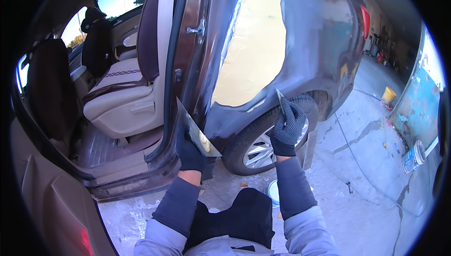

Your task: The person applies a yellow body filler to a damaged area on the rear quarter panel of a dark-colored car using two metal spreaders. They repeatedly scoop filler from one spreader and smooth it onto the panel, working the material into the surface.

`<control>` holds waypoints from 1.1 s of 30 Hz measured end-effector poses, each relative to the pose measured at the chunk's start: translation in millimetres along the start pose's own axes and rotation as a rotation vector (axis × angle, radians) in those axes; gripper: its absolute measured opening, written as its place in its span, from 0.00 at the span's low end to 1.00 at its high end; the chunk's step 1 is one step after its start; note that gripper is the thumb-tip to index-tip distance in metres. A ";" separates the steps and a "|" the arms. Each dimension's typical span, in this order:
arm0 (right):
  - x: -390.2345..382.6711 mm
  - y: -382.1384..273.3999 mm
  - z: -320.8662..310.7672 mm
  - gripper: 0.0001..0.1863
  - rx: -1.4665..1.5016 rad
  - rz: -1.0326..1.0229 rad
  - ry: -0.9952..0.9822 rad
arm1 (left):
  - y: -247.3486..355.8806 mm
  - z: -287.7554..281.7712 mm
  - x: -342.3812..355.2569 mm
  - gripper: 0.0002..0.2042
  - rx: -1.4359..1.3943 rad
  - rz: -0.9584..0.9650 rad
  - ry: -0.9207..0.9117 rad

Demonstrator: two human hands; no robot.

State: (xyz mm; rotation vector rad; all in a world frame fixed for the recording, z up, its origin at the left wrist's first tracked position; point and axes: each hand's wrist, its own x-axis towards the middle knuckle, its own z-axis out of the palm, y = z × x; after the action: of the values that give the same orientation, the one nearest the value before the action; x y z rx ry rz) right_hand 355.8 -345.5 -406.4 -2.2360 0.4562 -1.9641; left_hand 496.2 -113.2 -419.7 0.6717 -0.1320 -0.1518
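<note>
My left hand (pixel 188 155), in a dark glove, grips a flat metal plate (pixel 189 120) with a lump of cream paste (pixel 204 141) on it, in front of the rear door jamb. My right hand (pixel 287 129), in a patterned dark glove, is closed on a thin spreader (pixel 280 96), held up near the rear wheel arch. Above both hands, the car's rear quarter panel (pixel 317 40) carries a large pale yellow filler patch (pixel 249 44) ringed by sanded, greyish paint. The rear wheel (pixel 256 153) is behind my right hand.
An open door (pixel 56 190) and the cabin's seat (pixel 120 96) lie left. A white bucket (pixel 272 190) stands below between my arms. Right are a hose (pixel 357 162), a yellow bucket (pixel 388 95), another bucket (pixel 413 155) and a peeling blue panel (pixel 408 105).
</note>
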 end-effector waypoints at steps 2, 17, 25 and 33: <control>-4.4 -3.2 14.7 0.24 0.118 -0.022 -0.062 | -6.3 -11.0 6.4 0.13 0.018 0.029 -0.013; -48.3 -59.5 -39.7 0.17 0.679 0.507 -0.229 | -23.4 -13.1 -23.6 0.17 -0.121 0.187 -0.056; -40.6 -90.6 -77.6 0.11 0.436 0.041 -0.523 | -9.5 -15.2 -29.0 0.16 1.051 0.768 0.072; -28.3 -86.1 -70.3 0.19 0.847 0.683 -0.621 | 4.2 -10.8 -65.8 0.16 0.274 0.102 -0.207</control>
State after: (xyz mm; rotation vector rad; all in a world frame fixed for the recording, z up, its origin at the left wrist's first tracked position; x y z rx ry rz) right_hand 295.5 -248.3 -397.8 -1.6590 0.1908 -0.8142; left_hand 433.9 -91.5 -430.2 0.9202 -0.3903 -0.1055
